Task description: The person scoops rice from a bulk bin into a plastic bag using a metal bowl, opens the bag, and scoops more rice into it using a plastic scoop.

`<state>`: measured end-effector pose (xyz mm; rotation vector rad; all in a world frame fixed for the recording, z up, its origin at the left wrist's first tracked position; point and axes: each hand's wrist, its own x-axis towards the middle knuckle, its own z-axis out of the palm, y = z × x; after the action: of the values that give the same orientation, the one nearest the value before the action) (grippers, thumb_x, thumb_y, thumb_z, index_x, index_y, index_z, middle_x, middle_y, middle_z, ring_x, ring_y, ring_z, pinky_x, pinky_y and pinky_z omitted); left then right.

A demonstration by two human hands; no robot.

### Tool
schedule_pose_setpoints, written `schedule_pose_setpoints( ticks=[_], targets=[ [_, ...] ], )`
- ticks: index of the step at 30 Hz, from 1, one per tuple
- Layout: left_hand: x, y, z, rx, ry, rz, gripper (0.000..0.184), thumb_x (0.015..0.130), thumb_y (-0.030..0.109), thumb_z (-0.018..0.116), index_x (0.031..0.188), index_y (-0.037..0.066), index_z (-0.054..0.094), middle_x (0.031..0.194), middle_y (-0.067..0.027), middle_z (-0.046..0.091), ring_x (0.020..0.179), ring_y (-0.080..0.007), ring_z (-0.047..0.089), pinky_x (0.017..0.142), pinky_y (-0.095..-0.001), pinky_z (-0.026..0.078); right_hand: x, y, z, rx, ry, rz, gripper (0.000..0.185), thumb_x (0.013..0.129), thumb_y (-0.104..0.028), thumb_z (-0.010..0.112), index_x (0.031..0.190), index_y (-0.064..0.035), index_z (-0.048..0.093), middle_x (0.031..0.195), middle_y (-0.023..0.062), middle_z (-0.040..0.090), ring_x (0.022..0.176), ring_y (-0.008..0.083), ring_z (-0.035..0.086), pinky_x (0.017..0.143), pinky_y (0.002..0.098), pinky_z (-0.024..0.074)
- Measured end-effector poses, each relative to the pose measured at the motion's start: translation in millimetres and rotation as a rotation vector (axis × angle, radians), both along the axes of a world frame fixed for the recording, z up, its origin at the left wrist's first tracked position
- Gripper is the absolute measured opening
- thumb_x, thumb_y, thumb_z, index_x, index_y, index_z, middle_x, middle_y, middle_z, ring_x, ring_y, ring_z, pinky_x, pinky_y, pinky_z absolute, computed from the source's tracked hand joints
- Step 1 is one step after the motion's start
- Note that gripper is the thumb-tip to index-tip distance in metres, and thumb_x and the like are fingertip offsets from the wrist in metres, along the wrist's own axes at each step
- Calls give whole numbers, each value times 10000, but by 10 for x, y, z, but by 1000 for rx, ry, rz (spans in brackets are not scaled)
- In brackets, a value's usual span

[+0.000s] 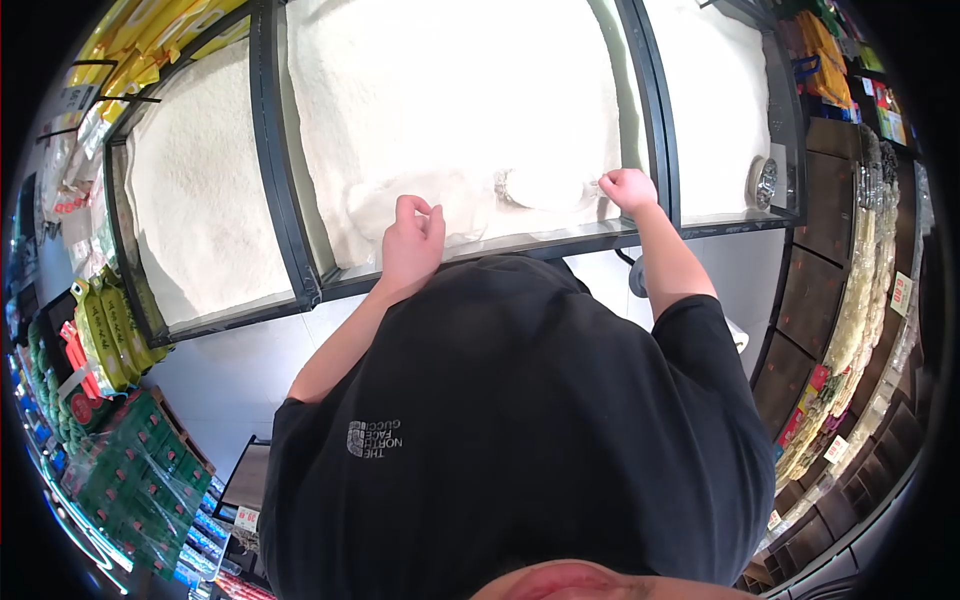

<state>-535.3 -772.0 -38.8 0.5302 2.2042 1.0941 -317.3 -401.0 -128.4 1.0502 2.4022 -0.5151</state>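
Observation:
My left hand is over the front of the middle bin, its fingers curled in on the edge of a clear plastic bag that lies on the white powdery contents. To the right, my right hand is closed in a pinch beside the bin's right divider. A clear, shiny item with white stuff in it lies between my hands; whether it is part of the same bag is not clear. What the right fingertips hold is too small to tell.
Black frames divide the bins. White contents also fill the left bin and the right bin, where a metal scoop rests. Green crates and packaged goods stand at left, shelves at right.

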Motion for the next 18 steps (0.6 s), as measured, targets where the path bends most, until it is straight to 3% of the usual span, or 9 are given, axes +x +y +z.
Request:
schedule_pose_setpoints(
  ticks=[5, 9, 13, 18],
  targets=[
    [-27, -28, -71, 118, -12, -46, 220, 1009, 200, 594, 1056, 56, 433, 557, -112, 579, 487, -330, 562, 500, -459, 404, -188, -81, 392, 51, 107, -44, 362, 868, -414, 561, 833, -107, 750, 860, 179, 707, 837, 380, 684, 763, 465, 546],
    [-24, -24, -145, 158, 48, -82, 230, 1009, 218, 597, 1062, 63, 435, 591, -126, 612, 540, -365, 610, 523, -481, 443, -749, -575, 743, 94, 41, 163, 401, 904, -444, 525, 873, -144, 788, 896, 123, 748, 874, 330, 711, 793, 447, 576],
    [-20, -66, -190, 146, 69, -118, 226, 1009, 241, 591, 1067, 74, 449, 613, -130, 628, 589, -383, 644, 554, -501, 476, -1493, -1491, 1116, 142, -79, 339, 481, 978, -422, 431, 877, -111, 784, 903, 132, 748, 833, 311, 721, 768, 444, 585],
    [-16, -124, -207, 198, 129, -114, 214, 1009, 216, 600, 1059, 88, 436, 582, -117, 583, 536, -350, 599, 522, -460, 428, -1853, -1912, 1208, 164, -144, 416, 494, 986, -401, 415, 876, -90, 783, 901, 134, 752, 826, 313, 724, 734, 444, 586]
  ],
)
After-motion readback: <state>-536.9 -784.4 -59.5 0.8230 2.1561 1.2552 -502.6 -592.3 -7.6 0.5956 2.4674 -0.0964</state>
